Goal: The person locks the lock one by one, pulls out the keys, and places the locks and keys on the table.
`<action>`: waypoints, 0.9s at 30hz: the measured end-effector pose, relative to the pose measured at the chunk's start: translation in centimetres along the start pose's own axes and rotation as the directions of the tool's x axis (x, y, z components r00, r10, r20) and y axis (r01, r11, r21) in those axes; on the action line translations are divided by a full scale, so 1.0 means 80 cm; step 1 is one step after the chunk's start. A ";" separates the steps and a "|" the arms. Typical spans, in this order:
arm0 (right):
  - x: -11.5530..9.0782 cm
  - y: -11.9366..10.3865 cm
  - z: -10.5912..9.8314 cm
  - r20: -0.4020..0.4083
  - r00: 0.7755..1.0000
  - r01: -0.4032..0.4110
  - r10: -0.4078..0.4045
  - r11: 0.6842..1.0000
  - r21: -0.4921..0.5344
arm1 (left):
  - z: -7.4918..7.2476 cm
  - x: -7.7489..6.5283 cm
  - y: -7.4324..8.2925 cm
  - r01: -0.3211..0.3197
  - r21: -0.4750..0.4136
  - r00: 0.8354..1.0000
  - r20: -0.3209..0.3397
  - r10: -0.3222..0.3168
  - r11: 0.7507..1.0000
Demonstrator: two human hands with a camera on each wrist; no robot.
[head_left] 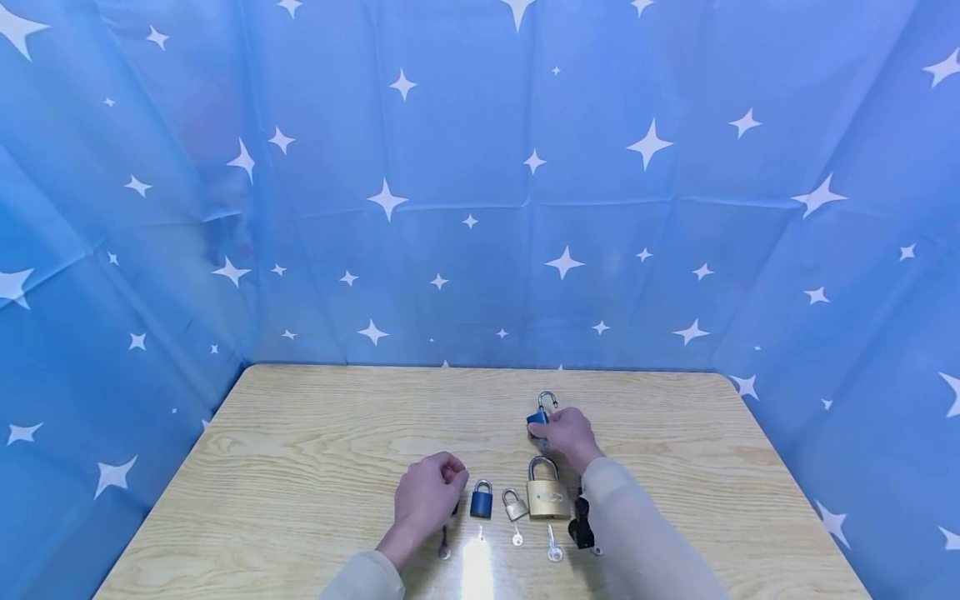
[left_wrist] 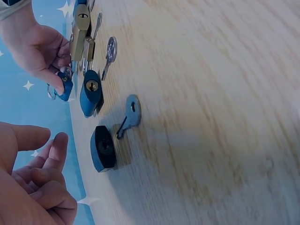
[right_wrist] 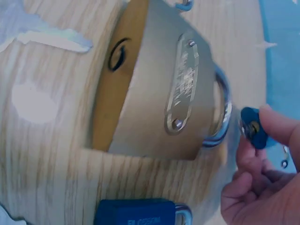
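My right hand [head_left: 567, 433] pinches a small blue padlock [head_left: 536, 419] between thumb and fingers, above the table behind the large brass padlock [head_left: 549, 497]. Its shackle is swung open, and a key appears to stand in its base [right_wrist: 254, 129]. The left hand [head_left: 429, 492] hovers near a dark padlock [left_wrist: 103, 149], fingers loosely bent, holding nothing. Just right of it a blue padlock [head_left: 482, 501] and a small brass padlock [head_left: 515, 505] lie with shackles closed. A further blue padlock [right_wrist: 136, 213] shows in the right wrist view; my right forearm covers it in the head view.
Loose keys lie in front of the padlocks: a dark-looking one [head_left: 445, 546], a small one [head_left: 517, 536] and a larger one [head_left: 554, 546]. The wooden table [head_left: 300, 467] meets a blue star-patterned curtain [head_left: 465, 275] at its back edge.
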State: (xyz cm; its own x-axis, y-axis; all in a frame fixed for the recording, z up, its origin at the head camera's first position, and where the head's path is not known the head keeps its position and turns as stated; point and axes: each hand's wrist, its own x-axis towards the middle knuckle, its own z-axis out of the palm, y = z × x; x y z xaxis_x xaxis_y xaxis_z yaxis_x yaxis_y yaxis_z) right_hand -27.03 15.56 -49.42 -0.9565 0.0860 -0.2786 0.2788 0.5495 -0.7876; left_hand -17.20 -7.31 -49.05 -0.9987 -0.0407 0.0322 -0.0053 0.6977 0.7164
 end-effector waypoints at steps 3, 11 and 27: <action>-0.004 -0.004 -0.004 0.018 1.000 0.017 -0.018 0.996 0.092 | -0.003 0.001 0.002 -0.005 -0.004 1.000 0.000 0.005 1.000; -0.019 -0.016 -0.010 0.066 0.997 0.029 -0.040 0.986 0.162 | -0.016 0.011 0.016 -0.038 -0.016 0.999 -0.026 0.037 0.999; -0.079 -0.037 0.011 0.088 0.991 0.071 -0.101 0.955 0.288 | -0.032 0.059 0.088 -0.196 0.029 0.979 0.057 0.194 0.980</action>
State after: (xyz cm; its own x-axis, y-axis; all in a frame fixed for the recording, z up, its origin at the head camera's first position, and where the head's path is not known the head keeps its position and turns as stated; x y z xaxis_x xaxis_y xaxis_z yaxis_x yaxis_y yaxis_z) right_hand -21.72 12.68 -45.81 -0.9685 -0.0436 -0.2452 0.2225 0.2912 -0.9304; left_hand -21.84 -4.43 -42.10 -0.9820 0.1363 0.1307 0.1888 0.7123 0.6759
